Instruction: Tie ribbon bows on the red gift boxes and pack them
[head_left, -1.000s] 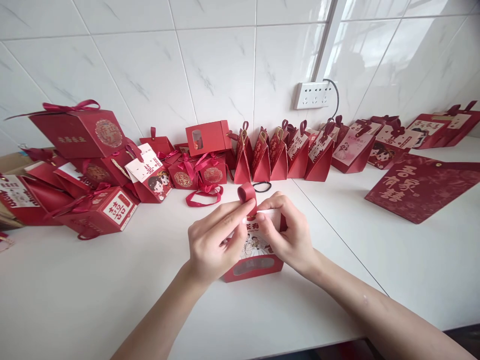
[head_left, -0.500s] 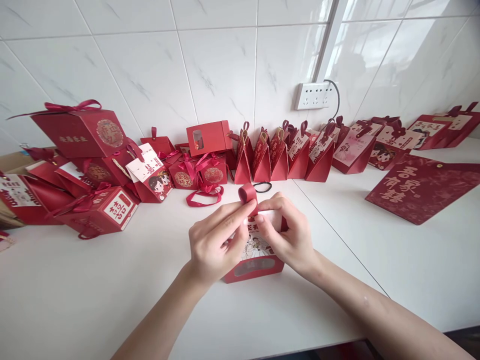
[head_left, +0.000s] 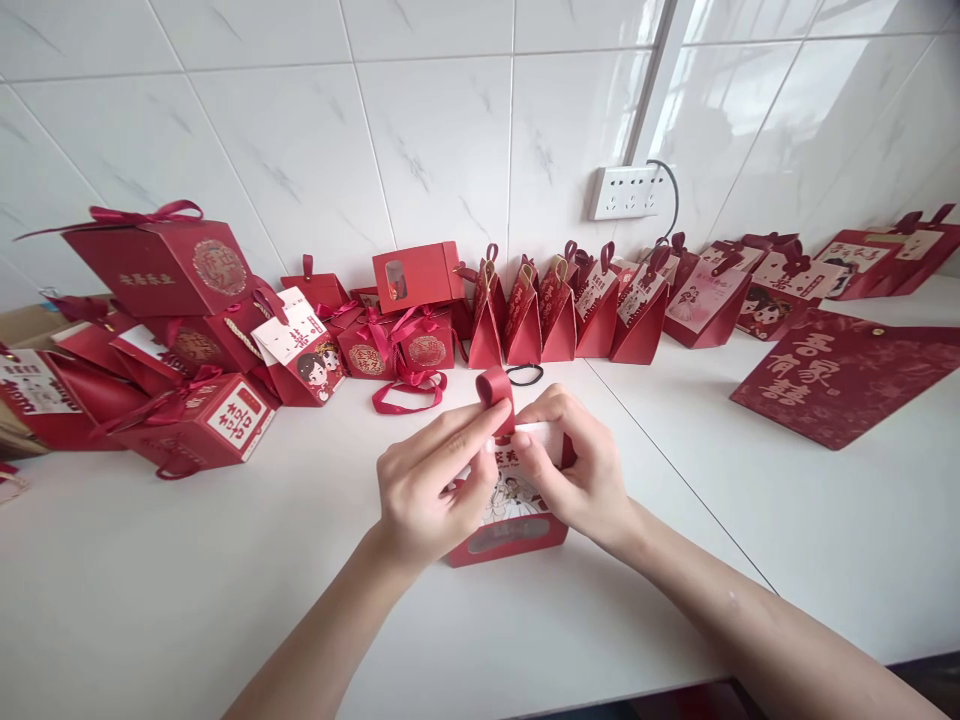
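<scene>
In front of me a red gift box [head_left: 510,540] stands on the white table, with a clear oval window low on its near side and a white printed panel above. A red ribbon loop [head_left: 493,388] rises from its top. My left hand [head_left: 435,480] is closed, its fingers pinching the base of the ribbon loop. On the other side my right hand [head_left: 574,460] grips the upper right edge of the gift box, thumb in front and fingers behind. The fingers partly cover the printed panel.
Several finished-looking red boxes [head_left: 559,310] line the tiled wall, and more boxes [head_left: 154,265] are stacked at the left. A flat dark red bag [head_left: 847,380] lies at the right. A black hair tie [head_left: 525,375] and a ribbon ring [head_left: 409,392] lie beyond my hands.
</scene>
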